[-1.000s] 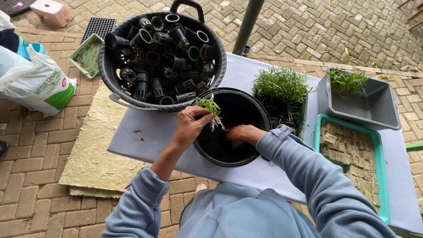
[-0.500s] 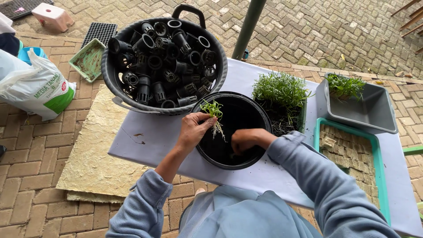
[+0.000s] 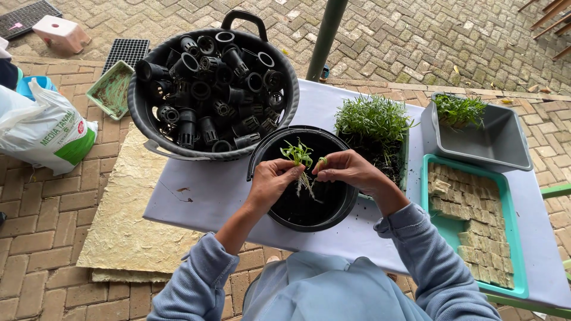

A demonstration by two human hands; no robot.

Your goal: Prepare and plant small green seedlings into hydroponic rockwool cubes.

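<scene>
My left hand (image 3: 270, 182) pinches a small clump of green seedlings (image 3: 299, 154) with pale roots hanging down, held over a round black bucket (image 3: 345, 205) with dark soil in it. My right hand (image 3: 351, 170) has come up beside the clump and grips a single seedling at its edge with the fingertips. Both hands meet above the middle of the bucket, which stands on a pale grey table (image 3: 202, 193).
A big black tub (image 3: 148, 128) full of small black net pots stands at the table's back left. Right of the bucket are a tray of dense green seedlings (image 3: 373, 122), a grey bin (image 3: 496, 142) and a teal tray of tan cubes (image 3: 476, 220). A white bag (image 3: 44, 131) lies on the brick floor.
My right hand has risen from the bucket's rim to the clump and taken hold of a seedling. The left hand has lowered the clump a little toward the bucket's middle.
</scene>
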